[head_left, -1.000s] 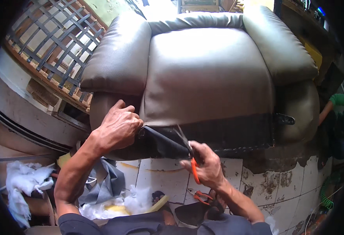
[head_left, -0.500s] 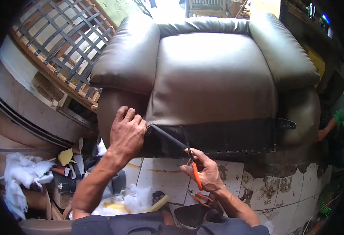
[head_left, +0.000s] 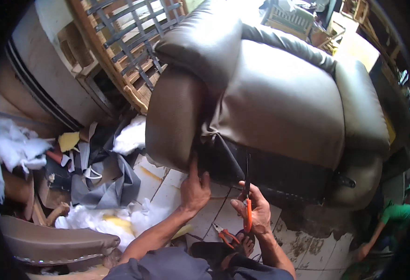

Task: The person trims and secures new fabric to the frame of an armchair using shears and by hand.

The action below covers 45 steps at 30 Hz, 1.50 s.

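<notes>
A brown leather-like recliner chair stands before me, with a black cloth strip along the lower front of its seat. At the strip's left end, a loose black flap hangs down to the fingertips of my right hand. That hand is closed round an orange-handled tool with a dark, slim blade pointing up at the strip; its exact kind is unclear. My left hand is below the chair's left side panel, index finger stretched up against its lower edge, thumb apart, with nothing visible held.
Orange-handled pliers lie on the tiled floor by my foot. White stuffing, grey fabric scraps and a brown padded piece are at left. A webbed wooden frame leans behind. Another person's green-sleeved arm reaches in at right.
My view has swung left and tilted, so the chair appears farther right. My left hand has dropped from the seat's left corner to the side panel's lower edge. My right hand keeps the tool.
</notes>
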Each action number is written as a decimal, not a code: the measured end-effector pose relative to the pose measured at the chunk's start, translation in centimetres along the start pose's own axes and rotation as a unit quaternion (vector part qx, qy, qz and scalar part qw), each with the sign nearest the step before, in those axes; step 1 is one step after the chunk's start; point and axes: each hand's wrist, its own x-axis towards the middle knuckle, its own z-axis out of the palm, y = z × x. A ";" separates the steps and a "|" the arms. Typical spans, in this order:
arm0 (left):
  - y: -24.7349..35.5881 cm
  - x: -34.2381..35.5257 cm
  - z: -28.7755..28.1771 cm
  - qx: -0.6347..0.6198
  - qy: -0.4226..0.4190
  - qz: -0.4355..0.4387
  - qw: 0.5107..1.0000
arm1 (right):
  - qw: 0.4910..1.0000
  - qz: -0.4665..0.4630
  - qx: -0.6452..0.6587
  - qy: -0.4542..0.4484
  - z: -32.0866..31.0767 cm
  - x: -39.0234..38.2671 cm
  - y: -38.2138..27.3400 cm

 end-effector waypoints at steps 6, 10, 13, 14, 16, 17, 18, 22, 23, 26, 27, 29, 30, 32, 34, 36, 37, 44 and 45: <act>-1.1 5.4 2.2 0.085 0.241 0.277 0.926 | 0.999 -0.008 -0.015 -0.039 0.4 -0.4 0.2; -0.2 4.7 3.3 -0.030 0.144 0.107 0.983 | 0.998 0.008 -0.032 -0.047 0.2 -0.5 0.5; -1.8 5.2 4.2 0.022 0.205 0.181 0.962 | 0.998 0.035 -0.031 -0.051 0.7 -0.6 0.3; -2.0 5.2 4.6 0.038 0.234 0.202 0.950 | 0.997 0.041 -0.037 -0.052 0.7 -0.6 0.3; -2.3 5.0 5.1 0.080 0.236 0.216 0.944 | 0.997 0.040 -0.031 -0.062 0.4 -0.7 0.6; -3.0 4.7 4.4 0.109 0.209 0.212 0.948 | 0.994 0.005 -0.090 -0.056 0.3 -0.7 0.8; -3.6 4.3 4.1 0.139 0.181 0.208 0.951 | 0.992 0.017 -0.101 -0.069 0.0 -0.7 0.1; -3.4 3.8 3.3 0.186 0.154 0.152 0.958 | 0.988 -0.039 -0.122 -0.092 -0.3 -0.3 -1.0; -3.1 3.8 3.1 0.189 0.132 0.120 0.966 | 0.990 -0.028 -0.110 -0.089 -0.3 -0.3 -1.1; -1.9 4.0 2.6 0.180 0.136 0.126 0.966 | 0.994 0.021 -0.076 -0.077 -0.7 -0.9 -0.2; -1.5 4.1 2.4 0.174 0.149 0.144 0.963 | 0.994 0.044 -0.071 -0.075 -1.0 -0.9 0.2; -0.9 3.6 2.0 0.120 0.141 0.134 0.973 | 0.993 0.054 -0.060 -0.082 -0.8 -1.0 0.8; -0.5 3.5 1.7 0.093 0.137 0.129 0.978 | 0.993 0.059 -0.055 -0.085 -0.8 -1.0 1.1; 0.5 3.6 1.0 0.047 0.183 0.201 0.961 | 0.990 0.047 -0.056 -0.119 -0.4 -0.9 1.8; 1.4 3.7 0.0 0.016 0.186 0.233 0.955 | 0.987 0.077 -0.039 -0.137 -0.1 -0.7 1.7; 2.2 3.7 -0.8 -0.001 0.147 0.225 0.963 | 0.987 0.075 -0.045 -0.135 0.8 -0.7 0.6; 2.7 3.7 -1.2 -0.011 0.132 0.224 0.966 | 0.987 0.074 -0.047 -0.133 1.2 -0.9 0.3; 3.9 4.4 -1.7 -0.034 0.054 0.211 0.975 | 0.988 0.054 -0.040 -0.138 1.8 -0.2 1.1; 4.0 4.7 -1.7 -0.052 0.058 0.222 0.972 | 0.989 0.061 -0.033 -0.130 1.8 -0.2 1.2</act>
